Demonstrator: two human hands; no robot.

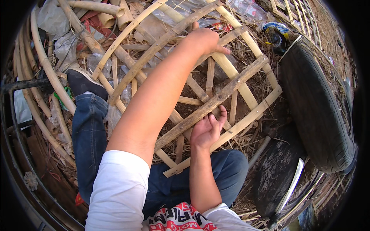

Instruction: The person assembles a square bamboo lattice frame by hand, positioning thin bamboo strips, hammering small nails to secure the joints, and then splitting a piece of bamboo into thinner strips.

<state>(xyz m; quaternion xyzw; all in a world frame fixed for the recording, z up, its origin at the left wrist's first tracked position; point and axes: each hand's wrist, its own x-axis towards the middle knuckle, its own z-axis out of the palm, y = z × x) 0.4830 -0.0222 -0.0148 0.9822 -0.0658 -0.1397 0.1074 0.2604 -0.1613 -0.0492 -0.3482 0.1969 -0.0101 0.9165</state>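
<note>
A lattice frame of bamboo strips and poles lies tilted over my lap and the ground before me, its crossings joined with what look like nail heads. My left hand reaches to the far part and closes round a strip there; its thumb points right and most fingers are hidden underneath. Nearer to me, my right hand is turned palm up inside the frame. Its fingers curl against the underside of a round bamboo pole, and some fingertips are hidden behind the wood.
Black tyres stand and lean at the right. Curved bamboo poles and plastic scraps lie to the left and far side. My shoe sits by the frame's left edge. A dark metal frame borders the far left.
</note>
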